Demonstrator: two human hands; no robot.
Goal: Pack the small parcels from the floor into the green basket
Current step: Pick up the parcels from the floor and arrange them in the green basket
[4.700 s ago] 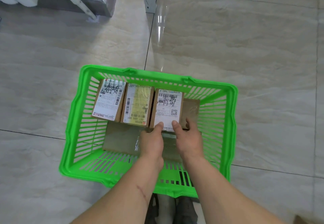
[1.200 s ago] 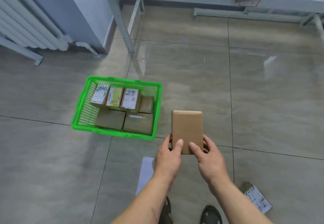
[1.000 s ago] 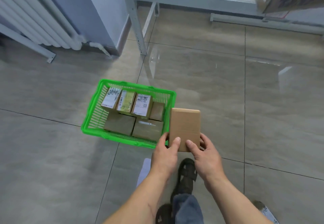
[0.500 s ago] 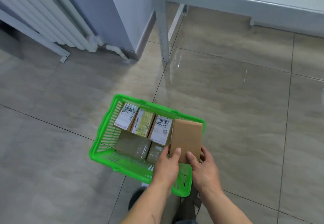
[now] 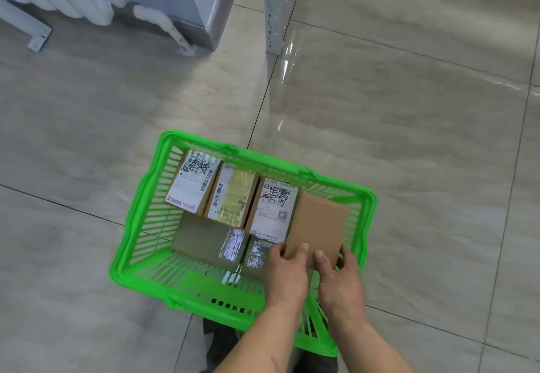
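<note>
A plain brown parcel (image 5: 317, 226) is pinched at its near edge by the left hand (image 5: 287, 274) and right hand (image 5: 342, 280), held over the green basket (image 5: 137, 244) at 3 o'clock, probably so it's lined up beside the labelled parcels (image 5: 233, 194).

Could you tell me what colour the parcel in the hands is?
Plain brown parcel, no label showing; head view.

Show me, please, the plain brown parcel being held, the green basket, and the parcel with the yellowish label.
plain brown parcel (image 5: 317, 223), head view, middle of its top face.
green basket (image 5: 369, 212), head view, right rim.
parcel with the yellowish label (image 5: 233, 194), head view, centre of label.
</note>
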